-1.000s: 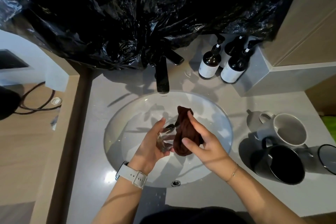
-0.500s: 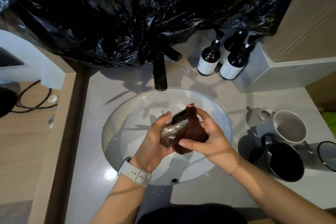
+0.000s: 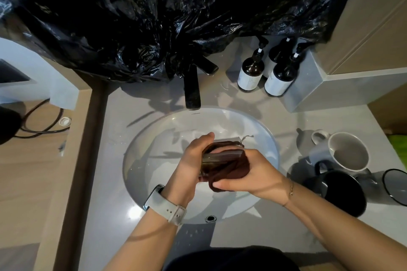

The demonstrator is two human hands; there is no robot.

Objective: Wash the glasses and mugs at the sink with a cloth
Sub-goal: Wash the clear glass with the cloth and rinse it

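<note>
Over the white oval sink (image 3: 149, 185) my left hand (image 3: 189, 163) grips a clear glass (image 3: 217, 156) lying on its side. A dark brown cloth (image 3: 231, 171) is wrapped around and stuffed into the glass, and my right hand (image 3: 253, 174) grips the cloth against it. A white mug (image 3: 345, 154) and a black mug (image 3: 343, 191) stand upright on the counter to the right. The dark rim of another glass (image 3: 394, 185) shows at the right edge.
A black faucet (image 3: 192, 90) reaches over the sink's back rim. Three dark pump bottles (image 3: 251, 72) stand behind to the right, by a grey block (image 3: 308, 86). Black plastic sheeting (image 3: 165, 17) hangs over the back wall. A cable (image 3: 44, 123) lies on the wooden surface at left.
The glass has been turned onto its side and the cloth pushed further around and into it. Both hands have shifted slightly right over the sink.
</note>
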